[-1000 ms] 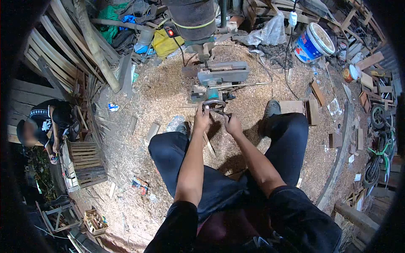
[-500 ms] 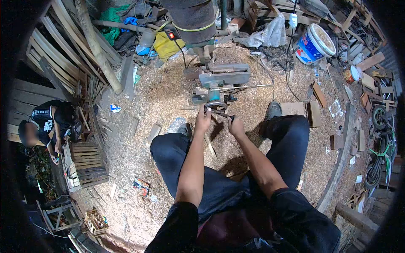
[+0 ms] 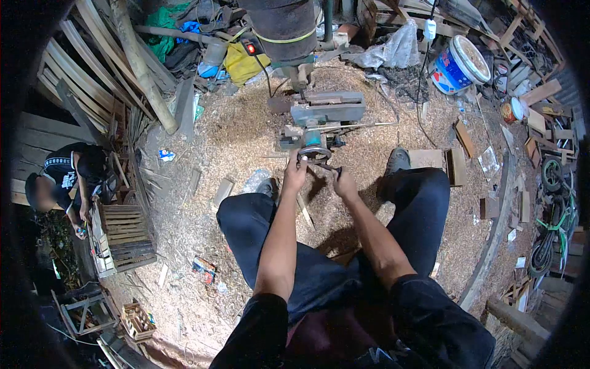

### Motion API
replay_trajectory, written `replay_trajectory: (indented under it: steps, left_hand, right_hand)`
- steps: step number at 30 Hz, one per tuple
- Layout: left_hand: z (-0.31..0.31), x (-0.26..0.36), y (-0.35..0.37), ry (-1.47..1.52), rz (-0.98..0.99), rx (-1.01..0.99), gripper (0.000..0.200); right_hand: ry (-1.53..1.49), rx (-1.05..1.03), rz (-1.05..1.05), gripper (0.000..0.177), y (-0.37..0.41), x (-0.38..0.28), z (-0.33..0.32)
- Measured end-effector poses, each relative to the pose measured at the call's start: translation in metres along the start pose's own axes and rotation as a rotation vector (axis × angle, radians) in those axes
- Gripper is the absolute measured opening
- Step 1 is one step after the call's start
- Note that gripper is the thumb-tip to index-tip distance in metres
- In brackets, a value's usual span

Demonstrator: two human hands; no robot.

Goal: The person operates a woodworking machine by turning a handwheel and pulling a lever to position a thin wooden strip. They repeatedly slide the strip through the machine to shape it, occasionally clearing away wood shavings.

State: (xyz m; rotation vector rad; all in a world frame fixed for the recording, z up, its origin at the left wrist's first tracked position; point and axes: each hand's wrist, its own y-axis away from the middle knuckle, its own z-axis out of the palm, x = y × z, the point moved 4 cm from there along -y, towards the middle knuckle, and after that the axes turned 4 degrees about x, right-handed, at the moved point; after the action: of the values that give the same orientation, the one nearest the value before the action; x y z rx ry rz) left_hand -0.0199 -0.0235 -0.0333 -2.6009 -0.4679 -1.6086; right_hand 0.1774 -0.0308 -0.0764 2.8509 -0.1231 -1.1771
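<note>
My left hand point(image 3: 295, 176) is closed on the near left rim of a dark metal handwheel point(image 3: 316, 151), thumb on top. My right hand point(image 3: 345, 183) grips a short dark lever point(image 3: 328, 166) just right of the wheel. Beyond the wheel stands a teal and grey machine base that carries a metal vise point(image 3: 329, 112). Above the vise hangs a dark cylindrical machine housing point(image 3: 286, 34) with a yellow band. A long thin rod point(image 3: 369, 125) sticks out to the right below the vise. My finger undersides are hidden.
Wood shavings cover the floor point(image 3: 233, 135). My knees flank the machine. A white and blue bucket point(image 3: 452, 71) stands back right, near a hanging cable. Wood pieces point(image 3: 464, 138) lie on the right. At left a person point(image 3: 77, 178) bends beside a slatted crate point(image 3: 126, 230).
Both hands keep their hold on the handwheel and lever, with barely any movement. The view has shifted very slightly.
</note>
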Motion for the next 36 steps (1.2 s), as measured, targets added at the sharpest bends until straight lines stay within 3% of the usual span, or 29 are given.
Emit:
replay_trajectory:
  steps: [1,5,14,15,18,21,25,28,29,33,36]
  left_hand:
    - [0.0,0.0,0.0,-0.018,-0.013,-0.007,0.051]
    - [0.001,0.006,0.0,0.012,-0.047,-0.045,0.053]
    - [0.014,-0.013,-0.01,0.008,0.041,-0.006,0.052]
    - [0.012,-0.009,-0.009,-0.025,0.037,0.004,0.052]
    - [0.011,-0.006,-0.004,0.008,0.031,0.021,0.051]
    - [0.013,-0.013,-0.008,-0.005,0.04,0.011,0.05]
    - [0.024,-0.042,-0.022,0.126,0.02,0.004,0.048]
    - [0.014,-0.014,-0.008,0.172,-0.025,0.003,0.046]
    - [0.025,-0.049,-0.023,0.064,0.061,0.056,0.045]
    - [0.011,-0.016,-0.009,0.06,0.042,0.06,0.047]
    - [0.001,0.01,-0.001,-0.06,0.024,0.01,0.049]
  right_hand:
    - [0.006,-0.012,0.102,0.035,0.0,0.008,0.0]
    - [0.07,-0.095,0.133,0.038,-0.014,0.023,0.004]
    - [0.171,-0.116,0.097,0.052,-0.037,0.033,-0.006]
    - [0.201,-0.213,0.03,0.051,-0.041,0.037,-0.004]
    - [0.127,-0.23,0.087,0.048,-0.035,0.039,-0.001]
    - [-0.018,-0.157,0.044,0.049,-0.027,0.031,0.011]
    - [0.029,-0.005,0.026,0.052,-0.016,0.013,0.006]
    - [-0.003,-0.048,0.051,0.05,-0.022,0.037,0.009]
    - [-0.057,-0.114,0.073,0.048,-0.021,0.029,0.009]
    - [-0.018,0.019,-0.056,0.044,-0.01,-0.001,-0.001]
    - [-0.111,-0.124,-0.108,0.044,-0.017,0.008,-0.003]
